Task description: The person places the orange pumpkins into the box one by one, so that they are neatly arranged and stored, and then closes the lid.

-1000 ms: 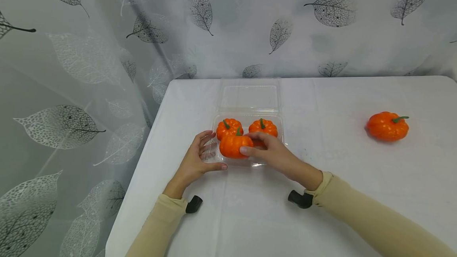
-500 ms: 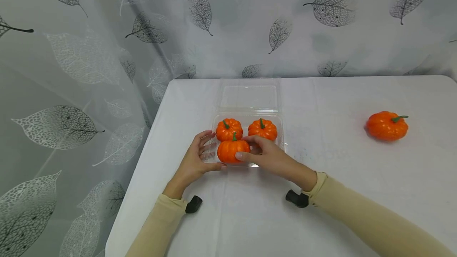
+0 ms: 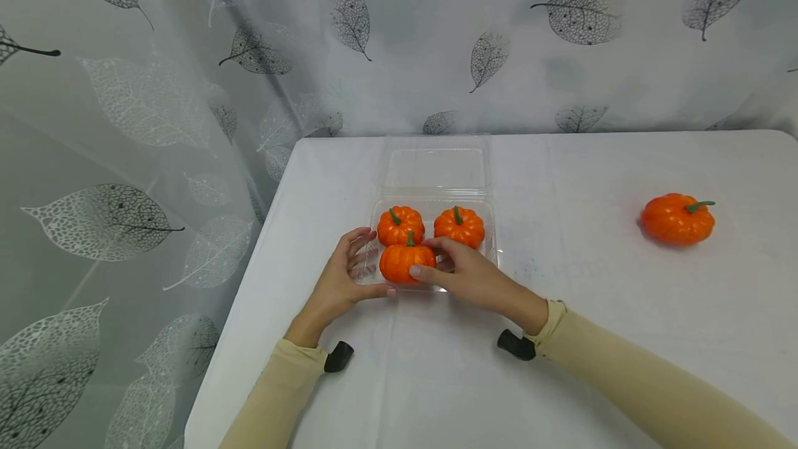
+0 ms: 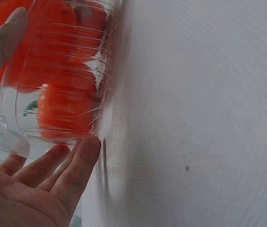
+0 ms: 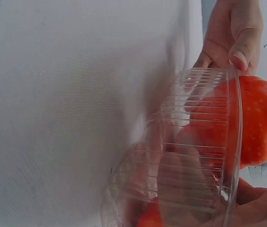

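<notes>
A clear plastic clamshell container (image 3: 492,227) stands with its lid folded back. Toward its back sit two small orange pumpkins with green stems, the left pumpkin (image 3: 399,226) and the right pumpkin (image 3: 460,227). At the front left, my right hand (image 3: 467,274) grips a third pumpkin (image 3: 405,265), thumb on its front and fingers behind. Through the ribbed wall in the right wrist view, these fingers (image 5: 176,184) show inside the container. My left hand (image 3: 339,272) holds the container's front left corner, fingertips (image 4: 88,149) against the left side and thumb (image 4: 8,40) at the front rim.
Another orange pumpkin (image 3: 676,220) lies on its side at the right of the white-covered table (image 3: 592,296). The transparent lid (image 3: 436,168) lies flat near the table's back edge. A grey curtain with leaf prints (image 3: 405,40) hangs behind and to the left.
My right hand has moved slightly left and down with the front pumpkin, lowering it into the container's front left. Over the last half second it barely moves. My left hand stays in place.
</notes>
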A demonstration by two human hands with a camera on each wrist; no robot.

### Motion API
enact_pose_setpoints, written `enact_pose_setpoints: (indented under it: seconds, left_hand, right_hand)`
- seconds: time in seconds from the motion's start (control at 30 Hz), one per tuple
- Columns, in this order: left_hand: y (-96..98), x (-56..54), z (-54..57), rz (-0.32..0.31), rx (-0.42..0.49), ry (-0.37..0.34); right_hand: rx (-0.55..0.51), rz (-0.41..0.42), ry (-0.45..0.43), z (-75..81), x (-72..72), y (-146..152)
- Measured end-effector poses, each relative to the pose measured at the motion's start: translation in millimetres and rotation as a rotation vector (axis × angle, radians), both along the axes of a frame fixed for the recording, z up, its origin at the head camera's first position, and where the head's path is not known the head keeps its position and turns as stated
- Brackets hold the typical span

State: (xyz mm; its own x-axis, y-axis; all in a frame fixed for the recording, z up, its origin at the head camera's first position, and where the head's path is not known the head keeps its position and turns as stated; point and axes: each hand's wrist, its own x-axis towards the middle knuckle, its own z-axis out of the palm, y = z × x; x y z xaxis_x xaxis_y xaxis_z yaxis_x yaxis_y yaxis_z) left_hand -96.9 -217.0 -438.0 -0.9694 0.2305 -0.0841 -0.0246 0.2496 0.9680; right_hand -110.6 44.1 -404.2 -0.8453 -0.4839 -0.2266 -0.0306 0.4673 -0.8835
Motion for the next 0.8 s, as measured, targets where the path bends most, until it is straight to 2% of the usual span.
enact_pose_setpoints:
  seconds: [0.8]
  left_hand:
    - [0.6,2.2,1.4,0.005,-0.031,0.005]
  right_hand:
    - [0.053,0.026,0.024,0.0,-1.2,-5.3]
